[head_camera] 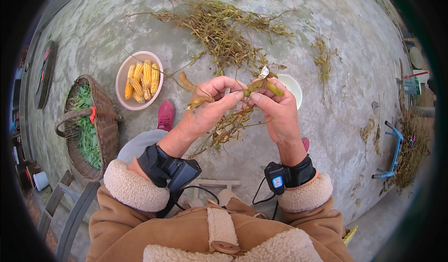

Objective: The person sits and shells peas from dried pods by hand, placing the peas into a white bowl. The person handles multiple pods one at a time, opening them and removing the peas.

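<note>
Between my two hands is a dried bean stalk with plump pods (257, 86). My left hand (213, 101) grips the stalk, its thumb and forefinger meeting my other fingertips. Brown pods (199, 101) stick out over the back of that hand. My right hand (278, 104) pinches a greenish pod at the stalk. One split pod (264, 72) shows its pale inside just above my right fingers. A white bowl (293, 87) stands on the ground, partly hidden behind my right hand. Beneath my hands lies a small heap of dry stalks and pods (234, 122).
A large pile of bean plants (224, 27) spreads across the concrete ahead. At left are a pink basket (120, 83) of corn cobs (141, 78), a wicker basket (105, 122) of green leaves and a ladder-like frame (75, 213). A blue metal frame (395, 150) stands at right.
</note>
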Action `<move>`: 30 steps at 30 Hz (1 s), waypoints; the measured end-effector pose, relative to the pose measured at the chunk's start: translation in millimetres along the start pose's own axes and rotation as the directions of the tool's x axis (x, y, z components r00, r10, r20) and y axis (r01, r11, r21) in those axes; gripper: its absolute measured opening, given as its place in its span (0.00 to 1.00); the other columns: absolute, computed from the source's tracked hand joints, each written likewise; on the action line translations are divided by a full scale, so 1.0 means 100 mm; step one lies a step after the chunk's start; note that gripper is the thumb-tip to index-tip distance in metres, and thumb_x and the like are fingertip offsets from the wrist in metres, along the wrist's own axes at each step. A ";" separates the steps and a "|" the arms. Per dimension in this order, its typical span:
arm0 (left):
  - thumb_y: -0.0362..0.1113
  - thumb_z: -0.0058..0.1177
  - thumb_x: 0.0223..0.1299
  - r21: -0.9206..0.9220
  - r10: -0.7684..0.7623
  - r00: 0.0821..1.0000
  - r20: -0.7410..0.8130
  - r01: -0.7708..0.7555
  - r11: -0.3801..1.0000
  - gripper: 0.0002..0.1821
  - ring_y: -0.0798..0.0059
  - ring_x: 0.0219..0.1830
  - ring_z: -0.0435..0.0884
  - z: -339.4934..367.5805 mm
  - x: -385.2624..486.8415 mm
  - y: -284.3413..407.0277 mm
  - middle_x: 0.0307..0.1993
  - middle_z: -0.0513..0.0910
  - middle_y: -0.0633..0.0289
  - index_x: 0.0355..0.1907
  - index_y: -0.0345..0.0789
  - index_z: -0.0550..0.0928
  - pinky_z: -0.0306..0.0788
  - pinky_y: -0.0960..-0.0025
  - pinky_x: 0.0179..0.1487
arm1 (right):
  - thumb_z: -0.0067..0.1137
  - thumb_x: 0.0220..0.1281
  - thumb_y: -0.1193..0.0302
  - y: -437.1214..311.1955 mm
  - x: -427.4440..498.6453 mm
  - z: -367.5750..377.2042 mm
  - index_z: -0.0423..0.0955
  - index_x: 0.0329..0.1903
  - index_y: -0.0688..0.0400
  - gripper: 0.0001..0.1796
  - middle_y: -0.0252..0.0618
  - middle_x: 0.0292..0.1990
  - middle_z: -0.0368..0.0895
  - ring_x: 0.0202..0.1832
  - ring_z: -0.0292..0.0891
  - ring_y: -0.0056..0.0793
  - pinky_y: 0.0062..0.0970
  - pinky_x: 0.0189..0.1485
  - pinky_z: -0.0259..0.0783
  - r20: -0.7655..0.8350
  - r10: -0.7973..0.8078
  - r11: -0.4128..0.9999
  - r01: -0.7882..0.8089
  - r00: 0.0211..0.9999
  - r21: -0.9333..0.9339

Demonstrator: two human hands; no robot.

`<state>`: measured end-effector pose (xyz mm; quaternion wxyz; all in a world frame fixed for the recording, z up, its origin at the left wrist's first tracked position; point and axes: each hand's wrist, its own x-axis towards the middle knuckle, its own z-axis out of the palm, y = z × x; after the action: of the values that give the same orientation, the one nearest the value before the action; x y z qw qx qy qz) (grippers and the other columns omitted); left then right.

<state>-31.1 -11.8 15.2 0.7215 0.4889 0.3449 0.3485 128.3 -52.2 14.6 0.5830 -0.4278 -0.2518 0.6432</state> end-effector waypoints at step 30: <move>0.27 0.50 0.55 0.199 0.101 0.992 -0.074 -0.084 0.976 0.05 0.82 0.31 0.76 0.07 -0.03 0.07 0.29 0.78 0.63 0.33 0.28 0.77 0.69 0.78 0.35 | 0.54 0.52 0.82 0.06 -0.06 0.11 0.61 0.49 0.65 0.20 0.38 0.33 0.74 0.34 0.72 0.22 0.21 0.39 0.71 -0.032 -0.098 0.995 0.098 0.995 0.007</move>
<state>-28.4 -15.8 24.4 0.6379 0.5579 0.3842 0.3664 115.2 -56.7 17.0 0.6197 -0.4224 -0.2605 0.6080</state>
